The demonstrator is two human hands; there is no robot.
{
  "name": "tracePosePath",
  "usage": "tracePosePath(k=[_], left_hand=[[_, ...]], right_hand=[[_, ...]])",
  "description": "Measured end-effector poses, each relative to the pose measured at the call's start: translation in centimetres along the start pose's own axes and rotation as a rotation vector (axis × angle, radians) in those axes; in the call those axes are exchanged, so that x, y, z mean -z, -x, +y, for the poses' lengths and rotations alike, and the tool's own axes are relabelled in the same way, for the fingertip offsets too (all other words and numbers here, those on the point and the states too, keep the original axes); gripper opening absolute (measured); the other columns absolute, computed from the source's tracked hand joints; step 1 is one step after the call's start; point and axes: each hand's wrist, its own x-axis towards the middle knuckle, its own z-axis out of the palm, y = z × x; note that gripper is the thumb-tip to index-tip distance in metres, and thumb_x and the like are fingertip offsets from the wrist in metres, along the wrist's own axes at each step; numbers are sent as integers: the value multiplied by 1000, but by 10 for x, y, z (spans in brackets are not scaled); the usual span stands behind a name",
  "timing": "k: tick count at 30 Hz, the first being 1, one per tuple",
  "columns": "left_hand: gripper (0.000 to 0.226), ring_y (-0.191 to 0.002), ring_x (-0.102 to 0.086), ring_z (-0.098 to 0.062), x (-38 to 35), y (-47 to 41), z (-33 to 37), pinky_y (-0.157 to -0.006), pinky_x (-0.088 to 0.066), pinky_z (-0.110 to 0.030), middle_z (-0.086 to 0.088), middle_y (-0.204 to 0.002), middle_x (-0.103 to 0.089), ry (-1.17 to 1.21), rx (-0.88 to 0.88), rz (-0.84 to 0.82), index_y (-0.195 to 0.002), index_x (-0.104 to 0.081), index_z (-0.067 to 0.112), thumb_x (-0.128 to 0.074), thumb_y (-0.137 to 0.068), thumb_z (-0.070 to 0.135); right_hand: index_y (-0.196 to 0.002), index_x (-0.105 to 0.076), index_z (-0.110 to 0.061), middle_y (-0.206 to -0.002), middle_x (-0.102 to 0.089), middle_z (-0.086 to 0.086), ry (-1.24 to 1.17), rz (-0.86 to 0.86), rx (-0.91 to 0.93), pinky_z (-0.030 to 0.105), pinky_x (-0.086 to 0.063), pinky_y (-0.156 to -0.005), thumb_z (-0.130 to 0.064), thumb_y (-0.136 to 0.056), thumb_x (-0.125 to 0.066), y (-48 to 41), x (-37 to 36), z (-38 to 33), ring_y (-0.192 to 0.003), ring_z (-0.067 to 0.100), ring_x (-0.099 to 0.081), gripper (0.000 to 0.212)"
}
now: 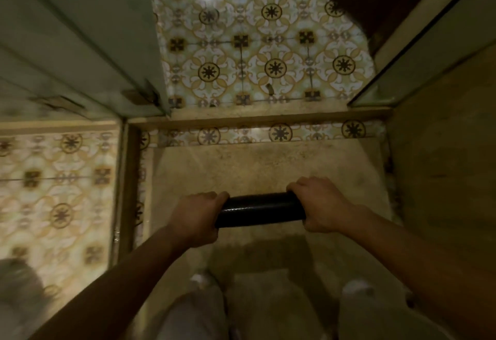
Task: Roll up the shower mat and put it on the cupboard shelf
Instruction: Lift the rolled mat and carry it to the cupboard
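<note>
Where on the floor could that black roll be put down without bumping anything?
The plain floor ahead of the roll, up to the low step, is bare. So is the patterned tile past it, between the green door and the right wall. Below both hands it's crowded by feet.

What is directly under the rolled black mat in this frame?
Under the rolled mat lies plain beige floor, with a dark shadow nearer the person. The left hand and right hand cover its ends, so whatever sits beneath those ends is hidden.
</note>
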Motion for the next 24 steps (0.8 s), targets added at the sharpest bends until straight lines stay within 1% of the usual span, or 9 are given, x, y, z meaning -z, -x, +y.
tracePosePath(k=[3, 5, 7, 11, 14, 18, 20, 22, 24], left_hand=[[48, -74, -62, -23, 81, 61, 12, -59, -41, -30, 2, -89, -64, -115, -26, 62, -113, -54, 26, -64, -66, 30], [49, -72, -61, -24, 153, 110, 19, -59, -43, -31, 0, -87, -65, -138, -42, 68, -112, -56, 23, -66, -64, 28], [51, -73, -61, -23, 197, 145, 27, -63, -46, -32, 0, -87, -65, -174, -70, 110, -114, -56, 24, -68, -65, 29], [59, -84, -61, -27, 300, 220, 36, -72, -44, -36, -3, -97, -64, -174, -58, 123, -124, -49, 24, -67, -68, 28], [60, -88, -61, -28, 344, 241, 35, -74, -45, -37, -2, -99, -63, -168, -11, 163, -123, -47, 25, -67, -66, 27], [54, -80, -62, -27, 380, 246, 30, -65, -51, -35, -1, -91, -65, -41, 43, 222, -109, -52, 28, -70, -59, 24], [55, -79, -63, -25, 392, 239, 25, -62, -52, -33, 1, -91, -66, 8, 51, 251, -109, -52, 28, -72, -57, 25], [56, -79, -64, -24, 405, 226, 19, -61, -51, -31, 3, -92, -68, 31, 50, 284, -108, -54, 30, -73, -56, 26], [54, -80, -64, -22, 424, 206, 15, -62, -53, -32, 4, -91, -67, 17, 60, 270, -106, -52, 31, -72, -57, 27]], right_hand=[[-112, -52, -24, -100, -59, 1, -22, -65, -53, 35, -40, -78, -33, -63, -71, 48, 69, -42, -87, 22, -56, 54], [-108, -51, -26, -95, -60, -2, -47, -86, -109, 35, -34, -77, -35, -62, -70, 90, 130, -71, -83, 20, -56, 51], [-106, -52, -26, -92, -62, -3, -81, -69, -152, 34, -33, -75, -36, -62, -69, 125, 171, -93, -80, 18, -57, 48], [-101, -55, -24, -89, -65, -1, -45, 34, -214, 33, -47, -70, -32, -61, -71, 194, 268, -141, -75, 20, -62, 44], [-103, -54, -26, -90, -65, -1, 34, 87, -227, 33, -42, -66, -36, -60, -72, 213, 318, -161, -77, 21, -62, 49], [-112, -51, -26, -98, -65, 1, 59, 123, -209, 30, -39, -62, -44, -59, -74, 220, 366, -164, -84, 22, -63, 61], [-121, -48, -26, -105, -65, 2, 112, 169, -191, 30, -37, -62, -51, -53, -76, 214, 388, -155, -87, 23, -63, 78], [-126, -45, -22, -109, -63, 5, 136, 185, -164, 34, -43, -68, -57, -48, -80, 205, 406, -143, -89, 26, -62, 92], [-119, -46, -17, -104, -62, 7, 157, 184, -150, 36, -46, -69, -50, -53, -82, 191, 423, -131, -84, 27, -61, 82]])
